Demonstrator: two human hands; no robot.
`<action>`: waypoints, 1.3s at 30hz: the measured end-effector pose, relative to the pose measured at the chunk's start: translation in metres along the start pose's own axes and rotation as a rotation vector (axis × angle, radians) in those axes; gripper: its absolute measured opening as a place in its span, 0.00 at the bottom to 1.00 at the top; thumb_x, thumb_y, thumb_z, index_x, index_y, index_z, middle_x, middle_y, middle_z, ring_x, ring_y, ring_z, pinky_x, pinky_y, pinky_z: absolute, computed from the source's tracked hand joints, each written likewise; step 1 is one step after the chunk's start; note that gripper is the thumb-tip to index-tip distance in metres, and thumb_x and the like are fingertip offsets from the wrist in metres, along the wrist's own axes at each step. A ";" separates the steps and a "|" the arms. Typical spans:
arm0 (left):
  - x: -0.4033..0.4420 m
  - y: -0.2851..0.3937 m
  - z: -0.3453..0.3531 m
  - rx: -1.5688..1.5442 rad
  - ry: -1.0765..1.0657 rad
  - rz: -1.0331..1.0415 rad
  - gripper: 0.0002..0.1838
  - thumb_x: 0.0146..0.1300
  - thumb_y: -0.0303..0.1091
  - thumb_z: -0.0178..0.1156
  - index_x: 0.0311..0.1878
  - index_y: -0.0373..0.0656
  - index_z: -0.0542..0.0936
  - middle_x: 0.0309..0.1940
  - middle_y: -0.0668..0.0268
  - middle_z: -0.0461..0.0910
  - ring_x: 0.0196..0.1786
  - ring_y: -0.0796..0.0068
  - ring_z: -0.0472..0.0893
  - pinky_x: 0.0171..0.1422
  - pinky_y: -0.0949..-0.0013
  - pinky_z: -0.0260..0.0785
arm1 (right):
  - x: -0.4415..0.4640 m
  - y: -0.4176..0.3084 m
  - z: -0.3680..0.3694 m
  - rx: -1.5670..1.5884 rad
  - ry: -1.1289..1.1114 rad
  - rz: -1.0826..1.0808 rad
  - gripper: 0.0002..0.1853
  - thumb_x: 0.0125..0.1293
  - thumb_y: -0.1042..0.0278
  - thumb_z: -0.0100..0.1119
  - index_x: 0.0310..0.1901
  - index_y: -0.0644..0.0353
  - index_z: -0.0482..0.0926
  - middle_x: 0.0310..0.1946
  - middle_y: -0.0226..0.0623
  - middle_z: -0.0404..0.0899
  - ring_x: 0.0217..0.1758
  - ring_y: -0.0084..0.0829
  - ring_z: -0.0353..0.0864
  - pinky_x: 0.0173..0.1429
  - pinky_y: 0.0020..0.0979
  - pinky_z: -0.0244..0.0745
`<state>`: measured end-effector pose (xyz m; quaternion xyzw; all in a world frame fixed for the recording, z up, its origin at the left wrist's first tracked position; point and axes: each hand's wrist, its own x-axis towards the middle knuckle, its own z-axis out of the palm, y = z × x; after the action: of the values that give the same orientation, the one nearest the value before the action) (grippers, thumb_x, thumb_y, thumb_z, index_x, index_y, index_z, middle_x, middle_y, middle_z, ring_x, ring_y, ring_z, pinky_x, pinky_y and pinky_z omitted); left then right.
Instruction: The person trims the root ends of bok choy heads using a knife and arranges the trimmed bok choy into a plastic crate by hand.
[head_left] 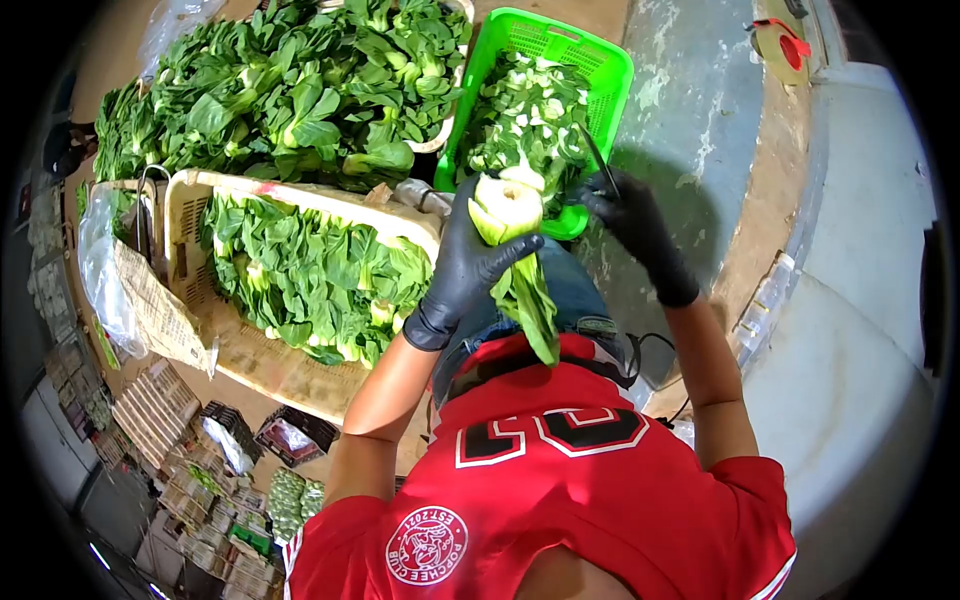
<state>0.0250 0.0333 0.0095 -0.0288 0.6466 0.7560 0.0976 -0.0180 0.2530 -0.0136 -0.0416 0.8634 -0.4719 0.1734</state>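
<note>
My left hand [470, 260], in a black glove, is wrapped round a head of bok choy [508, 203], its pale cut base facing up and its leaves hanging down. To the right, my right hand [630, 220], also gloved in black, grips a knife [597, 158] with its thin dark blade pointing up and to the left. Beyond both hands is a green basket [612, 75] holding leaves and pale trimmed pieces.
A cream crate [290, 378] with rows of bok choy [320, 270] stands at the left. Behind it is a large heap of leafy greens [290, 90]. A plastic bag and paper [160, 305] hang at the crate's left end. A pale surface [850, 350] lies right.
</note>
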 end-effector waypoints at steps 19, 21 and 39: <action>0.052 0.012 -0.007 0.824 0.084 0.283 0.30 0.49 0.36 0.71 0.54 0.33 0.71 0.48 0.49 0.75 0.52 0.57 0.75 0.57 0.62 0.66 | 0.005 -0.007 -0.007 0.458 0.055 0.041 0.25 0.51 0.66 0.67 0.51 0.66 0.72 0.41 0.34 0.78 0.44 0.24 0.75 0.52 0.29 0.70; 0.041 0.012 0.006 0.806 -0.050 0.168 0.27 0.51 0.40 0.69 0.50 0.32 0.73 0.43 0.50 0.77 0.48 0.55 0.78 0.52 0.62 0.69 | 0.009 -0.008 -0.001 0.280 0.185 -0.019 0.23 0.51 0.64 0.67 0.47 0.66 0.74 0.35 0.39 0.80 0.36 0.28 0.78 0.44 0.29 0.73; 0.041 -0.038 -0.024 0.026 -0.300 -0.229 0.39 0.47 0.26 0.63 0.64 0.35 0.59 0.58 0.59 0.67 0.61 0.68 0.68 0.68 0.66 0.56 | 0.043 0.006 -0.028 -0.385 0.047 -0.211 0.20 0.50 0.57 0.67 0.39 0.62 0.76 0.26 0.46 0.77 0.29 0.42 0.78 0.34 0.37 0.73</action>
<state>-0.0102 0.0200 -0.0383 0.0121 0.6271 0.7273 0.2786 -0.0675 0.2683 -0.0162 -0.1534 0.9323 -0.3146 0.0919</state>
